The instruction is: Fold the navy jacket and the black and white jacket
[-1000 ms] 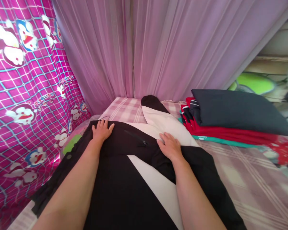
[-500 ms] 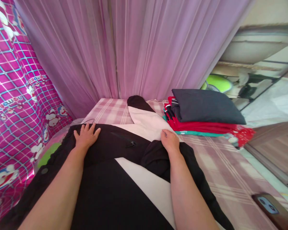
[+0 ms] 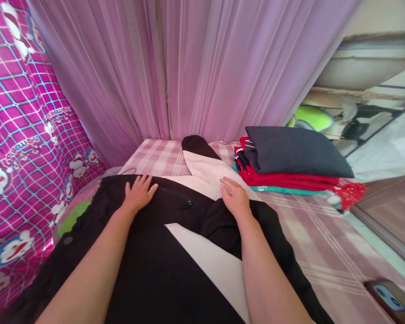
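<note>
Place: I read this as a bedroom in a home.
Bed: I look down on a bed [image 3: 327, 252] with a pink plaid sheet.
Netting: a sheer purple curtain [image 3: 195, 67] hangs close round the head of the bed, like a mosquito net.
Left side: a magenta cartoon-print cloth [image 3: 20, 135] hangs along the bed's edge.
Laundry: a folded stack of clothes [image 3: 290, 162] sits on the sheet.
Personal item: a phone [image 3: 388, 294] lies on the bed near its right edge.

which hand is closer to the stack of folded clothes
Right. The right hand rests on the black and white jacket just beside the stack of folded clothes; the left hand lies flat farther away, across the jacket.
</note>
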`<state>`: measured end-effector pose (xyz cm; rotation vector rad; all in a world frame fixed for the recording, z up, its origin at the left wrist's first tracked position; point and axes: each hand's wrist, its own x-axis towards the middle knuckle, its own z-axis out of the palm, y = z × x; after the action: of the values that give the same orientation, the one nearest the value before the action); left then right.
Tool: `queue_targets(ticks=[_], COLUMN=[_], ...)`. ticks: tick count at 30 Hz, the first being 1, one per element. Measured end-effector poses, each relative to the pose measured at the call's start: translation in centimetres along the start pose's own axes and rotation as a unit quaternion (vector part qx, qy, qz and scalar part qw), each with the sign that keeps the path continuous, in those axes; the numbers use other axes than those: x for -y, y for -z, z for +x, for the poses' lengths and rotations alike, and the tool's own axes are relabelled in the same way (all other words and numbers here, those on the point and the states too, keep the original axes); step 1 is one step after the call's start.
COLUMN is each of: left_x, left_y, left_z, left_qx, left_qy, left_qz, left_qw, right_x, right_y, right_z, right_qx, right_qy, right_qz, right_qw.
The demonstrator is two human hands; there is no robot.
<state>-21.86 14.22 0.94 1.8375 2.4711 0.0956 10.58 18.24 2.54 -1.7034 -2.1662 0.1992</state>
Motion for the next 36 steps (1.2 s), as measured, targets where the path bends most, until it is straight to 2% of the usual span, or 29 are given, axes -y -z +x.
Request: queue_targets(ticks=[3,5,7,10,13,19,23,27,30,32,36], left_x=[-2.9,-4.8,-6.2,-7.0,-7.5,-10.1,-12.2,-14.2,-15.0,-15.2,-15.6], left_y=[0.0,-0.3,-0.6,-0.8,0.0,3.4,4.6,4.2,3.5,3.2,2.6], left_z=[-1.0,-1.8,-2.3,-2.6,-2.3,-0.6,2.0,4.6,6.1,6.9,8.1], left_qx=[-0.005,-0.002,0.014,0.019,0.005,-0.022,-0.013,0.043,0.07,0.063,0.023], left_qy=[-0.093,-0.175,-0.211,-0.164,-0.116,-0.108,-0.092,-0.051,-0.012,-0.006,-0.037], left_qz=[-0.011,-0.013,-0.013,-0.01,-0.005,0.071,0.041,0.011,-0.074,-0.127,-0.177], left_qw=[0.996,0.985,0.977,0.986,0.993,0.991,0.995,0.998,0.995,0.99,0.983], right_x=[1.7,2.3,2.4,2.2,2.0,2.0,1.9,1.9,2.0,2.1,2.2], right_y=[-0.5,-1.0,-1.4,-1.6,-1.5,-1.4,-1.4,-1.3,-1.2,-1.2,-1.1], right_z=[-0.4,-0.7,-0.7,-0.6,-0.5,-0.5,-0.4,-0.4,-0.4,-0.5,-0.5], right_qx=[0.101,0.154,0.172,0.173,0.168,0.153,0.151,0.147,0.148,0.147,0.135], right_qy=[0.078,0.067,0.032,0.008,0.007,0.0,0.002,0.005,0.003,0.002,0.0], right_qz=[-0.007,-0.024,-0.04,-0.049,-0.04,-0.014,-0.004,-0.001,0.005,0.009,0.022], right_qw=[0.992,0.985,0.984,0.984,0.985,0.988,0.988,0.989,0.989,0.989,0.991])
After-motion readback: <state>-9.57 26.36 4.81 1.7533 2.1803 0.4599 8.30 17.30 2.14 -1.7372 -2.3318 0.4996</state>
